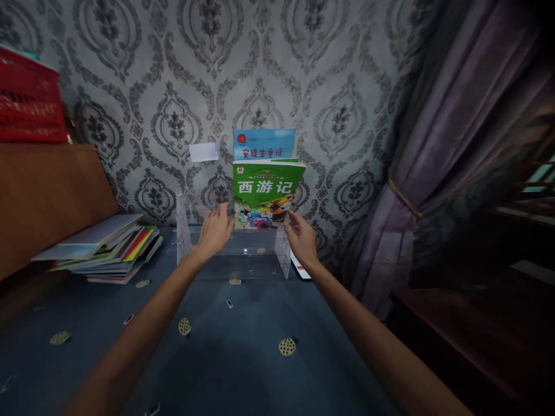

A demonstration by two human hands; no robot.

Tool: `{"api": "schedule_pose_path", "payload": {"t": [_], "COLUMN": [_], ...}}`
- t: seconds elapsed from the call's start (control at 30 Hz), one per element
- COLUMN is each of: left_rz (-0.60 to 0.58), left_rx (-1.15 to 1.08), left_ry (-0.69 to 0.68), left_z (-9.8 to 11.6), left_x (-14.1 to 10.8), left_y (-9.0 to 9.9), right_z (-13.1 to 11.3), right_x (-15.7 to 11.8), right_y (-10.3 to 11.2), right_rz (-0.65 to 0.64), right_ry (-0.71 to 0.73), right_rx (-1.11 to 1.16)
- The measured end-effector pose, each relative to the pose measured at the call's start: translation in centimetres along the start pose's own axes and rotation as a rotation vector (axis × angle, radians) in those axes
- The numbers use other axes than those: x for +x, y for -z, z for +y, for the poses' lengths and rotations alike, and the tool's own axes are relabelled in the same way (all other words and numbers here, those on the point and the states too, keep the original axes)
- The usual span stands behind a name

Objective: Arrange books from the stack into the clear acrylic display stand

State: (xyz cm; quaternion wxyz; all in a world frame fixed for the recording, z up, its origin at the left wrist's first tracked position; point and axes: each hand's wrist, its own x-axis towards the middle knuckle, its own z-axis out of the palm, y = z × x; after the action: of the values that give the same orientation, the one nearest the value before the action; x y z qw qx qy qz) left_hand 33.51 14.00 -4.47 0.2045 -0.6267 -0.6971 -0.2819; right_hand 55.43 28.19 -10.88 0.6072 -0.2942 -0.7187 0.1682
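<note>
A green picture-covered book (264, 193) with white lettering stands upright in a clear acrylic rack (229, 267). Behind it, a light blue book (264, 143) with red lettering rises higher. My right hand (302, 240) pinches the green book near its lower right corner, beside the rack's right side panel. At the book's left edge is my left hand (215, 231), its fingers apart and the thumb side close to the cover; whether it touches is hard to tell. The rack's left panel (182, 231) stands just left of that hand.
A stack of books and booklets (117, 248) lies left on the blue patterned cloth (234, 346). Farther left, a red basket (30, 98) sits on a brown wooden surface (47, 196). A phone-like object (302, 270) lies right of the rack. A tied purple curtain (403, 173) hangs right.
</note>
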Motion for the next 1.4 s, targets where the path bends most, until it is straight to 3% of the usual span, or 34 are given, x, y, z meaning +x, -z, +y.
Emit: {"api": "schedule_pose_path", "payload": {"t": [0.17,0.33,0.53,0.8,1.4], "left_rz": [0.008,-0.012,-0.009,-0.002,-0.098], "left_rx": [-0.180,-0.246,-0.263,-0.243,-0.010], "left_ry": [0.048,0.008,0.019,0.086,0.124], "left_z": [-1.1,-1.1,-0.9,-1.0,0.1], "left_x": [2.0,5.1,6.1,7.6,8.2], "left_y": [0.2,0.5,-0.1,-0.7,0.2], "right_z": [-1.2,-2.4,-2.1,-1.5,-3.5], "right_x": [3.0,6.4,7.9,9.9,9.5], "right_y": [-0.2,-0.1,-0.1,-1.2,-0.7], "right_rz": [0.061,-0.006,-0.018,0.026,0.089], "right_ry": [-0.012,0.070,0.094,-0.023,-0.132], "right_rx": [0.020,0.017,0.028,0.030,-0.097]}}
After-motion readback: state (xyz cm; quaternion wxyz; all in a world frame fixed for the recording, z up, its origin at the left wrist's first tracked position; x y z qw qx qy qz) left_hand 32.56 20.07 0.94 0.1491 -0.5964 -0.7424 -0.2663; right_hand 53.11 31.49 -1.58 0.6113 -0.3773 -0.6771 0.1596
